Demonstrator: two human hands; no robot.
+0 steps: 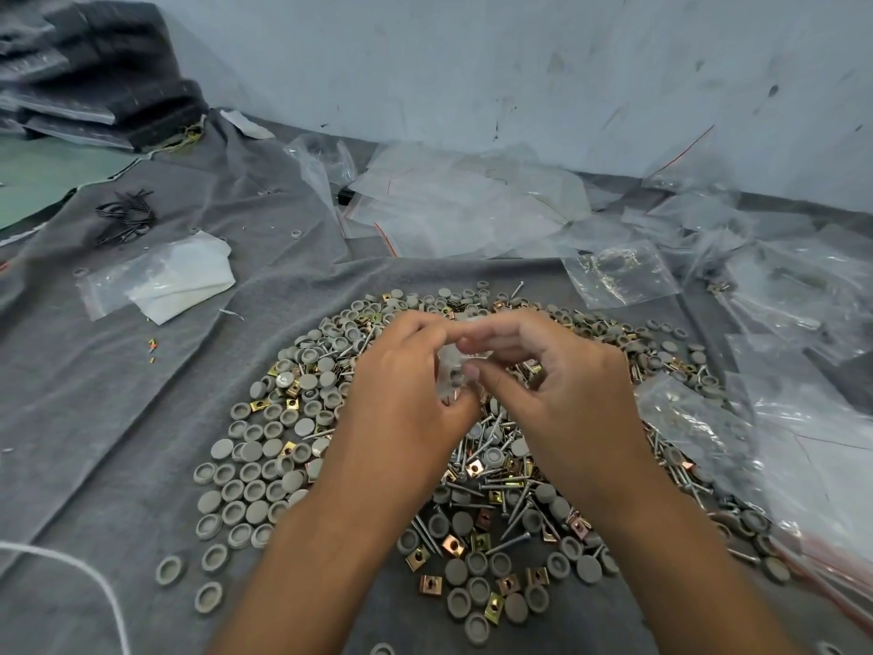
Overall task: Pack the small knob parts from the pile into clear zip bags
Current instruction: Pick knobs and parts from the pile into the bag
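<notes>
Above the pile (425,446) of knob parts, the left hand (401,380) and right hand (557,371) both pinch a small zip bag (451,371), seemingly mid-sealing; next likely comes pressing its strip closed.

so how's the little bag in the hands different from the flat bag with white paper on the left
The small bag is crumpled, lifted above the pile and pinched by the left hand and right hand. The bag with white paper lies flat and untouched on the grey cloth, and looks larger. Both are clear plastic.
</notes>
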